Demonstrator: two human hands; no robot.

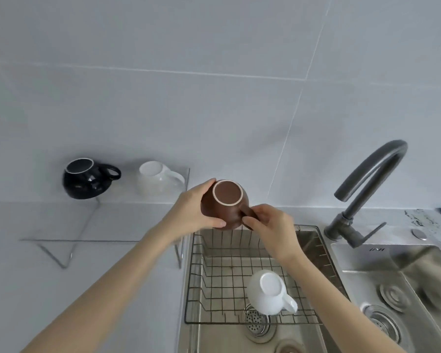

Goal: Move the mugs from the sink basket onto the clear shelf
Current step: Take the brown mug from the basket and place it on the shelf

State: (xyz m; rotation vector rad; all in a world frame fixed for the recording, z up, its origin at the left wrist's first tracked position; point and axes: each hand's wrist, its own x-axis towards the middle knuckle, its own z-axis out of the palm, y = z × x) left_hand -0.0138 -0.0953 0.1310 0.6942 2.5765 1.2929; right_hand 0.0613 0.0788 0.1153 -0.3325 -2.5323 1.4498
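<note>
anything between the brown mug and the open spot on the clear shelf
Nothing visible. Both hands hold the brown mug just off the clear shelf, right of the white mug; the gap is open air.

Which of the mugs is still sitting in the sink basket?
The white mug, upside down in the wire sink basket. The brown mug is held in both hands, and the other two already stand on the clear shelf.

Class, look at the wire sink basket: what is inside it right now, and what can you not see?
Inside the sink basket sits one white mug, upside down, handle toward the right. Through the wires a sink drain shows below. The mug's inside is hidden.
</note>
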